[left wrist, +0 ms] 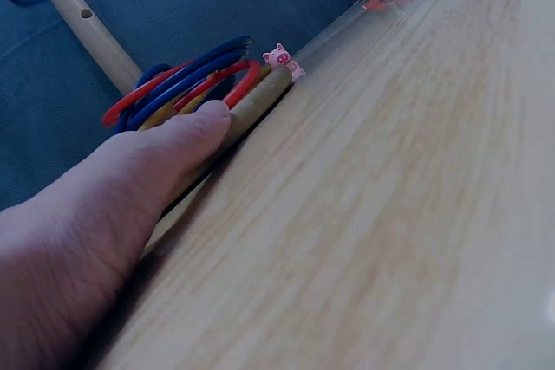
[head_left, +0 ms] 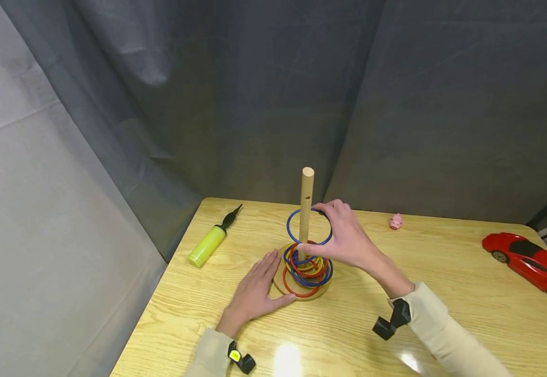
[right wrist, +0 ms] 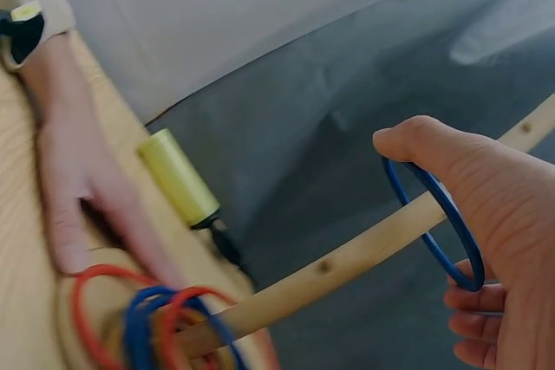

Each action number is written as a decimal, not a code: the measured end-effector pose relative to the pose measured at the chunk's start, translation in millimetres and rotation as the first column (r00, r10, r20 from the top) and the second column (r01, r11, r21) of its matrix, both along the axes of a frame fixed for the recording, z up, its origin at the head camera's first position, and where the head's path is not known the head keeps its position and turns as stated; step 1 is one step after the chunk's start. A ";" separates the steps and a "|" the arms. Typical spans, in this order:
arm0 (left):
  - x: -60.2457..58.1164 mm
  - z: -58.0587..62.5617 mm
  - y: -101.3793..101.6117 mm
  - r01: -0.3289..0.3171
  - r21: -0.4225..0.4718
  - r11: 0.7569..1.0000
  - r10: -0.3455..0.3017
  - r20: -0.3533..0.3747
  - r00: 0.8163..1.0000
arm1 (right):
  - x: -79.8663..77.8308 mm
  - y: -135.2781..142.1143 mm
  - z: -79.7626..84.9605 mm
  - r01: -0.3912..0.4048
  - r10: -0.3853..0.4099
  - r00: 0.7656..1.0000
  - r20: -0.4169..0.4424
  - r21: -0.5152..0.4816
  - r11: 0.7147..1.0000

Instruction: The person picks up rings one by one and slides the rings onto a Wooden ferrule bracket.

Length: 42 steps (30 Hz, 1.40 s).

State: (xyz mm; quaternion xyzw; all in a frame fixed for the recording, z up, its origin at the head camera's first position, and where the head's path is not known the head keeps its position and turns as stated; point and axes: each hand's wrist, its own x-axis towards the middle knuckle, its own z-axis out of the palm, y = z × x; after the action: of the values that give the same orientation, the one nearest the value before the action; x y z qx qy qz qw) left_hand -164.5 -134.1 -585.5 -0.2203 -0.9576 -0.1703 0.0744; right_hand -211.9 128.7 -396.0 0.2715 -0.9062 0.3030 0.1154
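A wooden peg (head_left: 307, 204) stands upright on a round wooden base (head_left: 279, 281). Several red, blue and yellow rings (head_left: 308, 275) lie in a loose pile around its foot. My right hand (head_left: 346, 238) holds a blue ring (right wrist: 440, 205) between thumb and fingers, above the pile, and the peg passes through that ring. Low on the left, my left hand (head_left: 256, 290) rests at the base with straight fingers, the thumb spread apart. In the left wrist view the left thumb (left wrist: 186, 140) lies against the base's rim, beside the rings.
A yellow-green hand pump (head_left: 209, 244) with a black nozzle lies on the table (head_left: 395, 324) left of the base. Toward the back edge is a small pink pig figure (head_left: 395, 221). A red toy car (head_left: 532, 264) occupies the right side. A dark curtain (head_left: 254, 104) hangs behind.
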 end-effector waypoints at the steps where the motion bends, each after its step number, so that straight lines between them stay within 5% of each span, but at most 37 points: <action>1: 0.2 0.2 0.5 0.001 0.000 1.000 -0.001 0.003 1.000 | 0.3 0.1 -7.4 -0.001 0.001 1.000 0.010 -0.003 1.000; 9: 7.0 -2.7 1.5 0.028 0.012 1.000 -0.028 -0.023 0.999 | 7.3 2.2 -59.8 0.013 -0.011 0.996 0.094 -0.022 1.000; 20: 12.3 3.3 -1.1 0.008 -0.015 1.000 -0.008 -0.017 1.000 | 15.2 0.9 -102.9 0.016 -0.010 0.996 0.094 -0.073 0.997; 31: 15.5 3.4 -1.3 0.001 -0.018 1.000 -0.001 -0.014 1.000 | 27.7 12.3 -102.3 0.008 0.002 0.994 0.112 -0.091 0.996; 42: 13.7 1.4 -1.1 -0.005 -0.018 1.000 0.005 0.006 1.000 | 61.3 67.4 -125.4 0.154 -0.134 0.981 0.141 -0.140 0.978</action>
State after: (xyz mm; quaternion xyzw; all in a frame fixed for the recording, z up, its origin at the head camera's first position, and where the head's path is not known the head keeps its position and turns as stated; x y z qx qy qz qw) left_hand -150.8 -135.3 -584.1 -0.2180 -0.9599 -0.1619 0.0700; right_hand -150.6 196.1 -521.4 0.1751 -0.9036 0.3785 0.0976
